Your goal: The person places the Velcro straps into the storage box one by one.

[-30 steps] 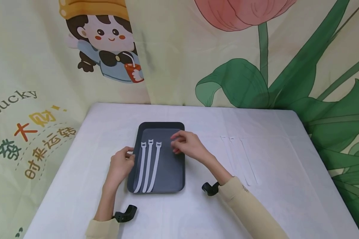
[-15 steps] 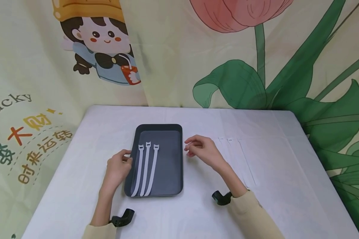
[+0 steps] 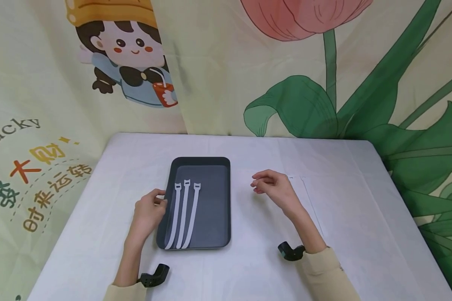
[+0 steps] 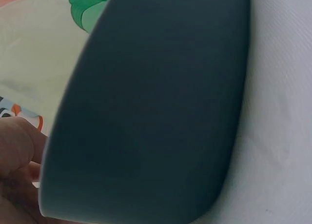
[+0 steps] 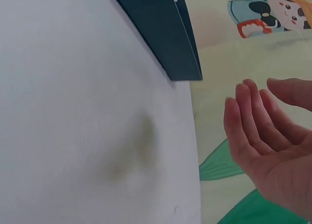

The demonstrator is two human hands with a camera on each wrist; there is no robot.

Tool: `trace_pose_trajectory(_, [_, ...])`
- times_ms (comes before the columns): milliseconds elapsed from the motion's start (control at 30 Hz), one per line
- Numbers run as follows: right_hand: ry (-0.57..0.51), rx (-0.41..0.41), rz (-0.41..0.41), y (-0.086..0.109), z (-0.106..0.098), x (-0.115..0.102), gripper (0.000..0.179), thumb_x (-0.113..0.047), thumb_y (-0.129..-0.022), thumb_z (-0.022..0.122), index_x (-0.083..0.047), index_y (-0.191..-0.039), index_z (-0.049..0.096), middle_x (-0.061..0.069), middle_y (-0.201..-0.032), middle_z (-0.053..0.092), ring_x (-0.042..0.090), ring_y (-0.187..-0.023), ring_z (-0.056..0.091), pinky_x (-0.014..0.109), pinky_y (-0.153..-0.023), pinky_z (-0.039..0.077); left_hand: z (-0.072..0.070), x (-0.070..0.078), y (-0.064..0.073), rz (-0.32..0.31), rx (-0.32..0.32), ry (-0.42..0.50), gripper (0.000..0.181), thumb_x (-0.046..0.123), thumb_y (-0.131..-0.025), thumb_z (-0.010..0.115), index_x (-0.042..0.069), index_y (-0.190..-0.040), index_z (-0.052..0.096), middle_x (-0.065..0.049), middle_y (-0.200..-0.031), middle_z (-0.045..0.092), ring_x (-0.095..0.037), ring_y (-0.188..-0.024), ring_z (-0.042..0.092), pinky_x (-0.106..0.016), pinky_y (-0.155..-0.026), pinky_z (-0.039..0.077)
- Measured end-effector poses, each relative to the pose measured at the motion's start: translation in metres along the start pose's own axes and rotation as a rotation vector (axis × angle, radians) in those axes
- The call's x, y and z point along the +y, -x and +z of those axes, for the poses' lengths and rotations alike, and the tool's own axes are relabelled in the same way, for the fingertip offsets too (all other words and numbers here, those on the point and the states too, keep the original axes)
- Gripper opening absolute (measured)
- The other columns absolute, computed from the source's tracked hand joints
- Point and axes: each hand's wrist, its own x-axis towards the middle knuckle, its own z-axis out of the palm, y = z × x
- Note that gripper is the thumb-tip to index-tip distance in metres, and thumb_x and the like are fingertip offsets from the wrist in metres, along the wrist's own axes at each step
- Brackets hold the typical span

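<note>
In the head view, three white slotted straps [image 3: 186, 209] lie side by side, lengthwise in the left half of a dark grey tray [image 3: 213, 234]. My left hand [image 3: 149, 212] is at the tray's left rim, its fingertips touching the edge. From the left wrist, the tray's dark wall [image 4: 151, 112] fills most of the view and hides the fingertips. My right hand [image 3: 276, 189] hovers over the table right of the tray, holding nothing. Its loosely bent fingers [image 5: 258, 121] show in the right wrist view, the thumb apart from them.
Right of the tray, faint white straps [image 3: 312, 200] lie on the white tablecloth [image 3: 248, 276], partly hidden behind my right hand and forearm. A black wrist camera [image 3: 291, 251] sits on each wrist. Beyond the table hangs a printed curtain [image 3: 211, 83].
My right hand has moved from over the tray's right side out to the right, toward the faint straps. My left hand has stayed at the rim, and the view has shifted slightly.
</note>
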Motion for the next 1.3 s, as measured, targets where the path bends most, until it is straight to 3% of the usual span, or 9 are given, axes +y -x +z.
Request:
trace_pose_trajectory(133, [0.002,0.037,0.033,-0.003,-0.01,0.003,0.027,-0.01,-0.097,0.064,0.0,-0.122,0.068,0.017,-0.11,0.075,0.041,-0.106,0.071,0.038,-0.092,0.058,-0.004,-0.001,0.0,0.006,0.004,-0.006,0.035,0.005,-0.097,0.055,-0.007,-0.129,0.063,-0.03,-0.103,0.073,-0.032,-0.081,0.071,-0.037,-0.065,0.054])
trace_pose_trajectory(467, [0.126,0.144,0.146,-0.015,-0.035,0.01,0.03,-0.015,-0.099,0.065,0.003,-0.124,0.068,0.024,-0.116,0.071,0.04,-0.103,0.069,0.048,-0.096,0.055,-0.005,-0.003,0.0,-0.003,0.006,-0.007,0.035,0.005,-0.097,0.055,-0.006,-0.13,0.063,-0.03,-0.104,0.072,-0.032,-0.08,0.07,-0.034,-0.063,0.052])
trace_pose_trajectory(900, [0.281,0.213,0.215,-0.033,-0.053,0.014,0.033,-0.009,-0.104,0.046,0.009,-0.123,0.067,0.025,-0.116,0.07,0.034,-0.099,0.068,0.04,-0.086,0.058,0.0,-0.003,-0.002,0.013,0.012,0.008,0.035,0.005,-0.097,0.054,-0.006,-0.13,0.063,-0.029,-0.104,0.073,-0.033,-0.082,0.071,-0.035,-0.065,0.053])
trace_pose_trajectory(1133, [0.414,0.23,0.237,-0.044,-0.053,0.025,0.033,-0.008,-0.096,0.054,0.004,-0.123,0.069,0.022,-0.119,0.069,0.028,-0.099,0.063,0.031,-0.076,0.051,0.002,-0.002,-0.002,0.006,0.003,0.014,0.035,0.004,-0.098,0.055,-0.006,-0.13,0.063,-0.029,-0.104,0.073,-0.031,-0.08,0.07,-0.036,-0.064,0.053])
trace_pose_trajectory(1300, [0.482,0.212,0.215,-0.048,-0.051,0.028,0.036,-0.007,-0.091,0.061,0.005,-0.124,0.067,0.023,-0.119,0.068,0.034,-0.108,0.062,0.042,-0.089,0.051,0.002,-0.003,-0.002,0.019,0.012,0.008,0.035,0.005,-0.097,0.055,-0.006,-0.129,0.063,-0.028,-0.102,0.073,-0.032,-0.08,0.071,-0.037,-0.065,0.053])
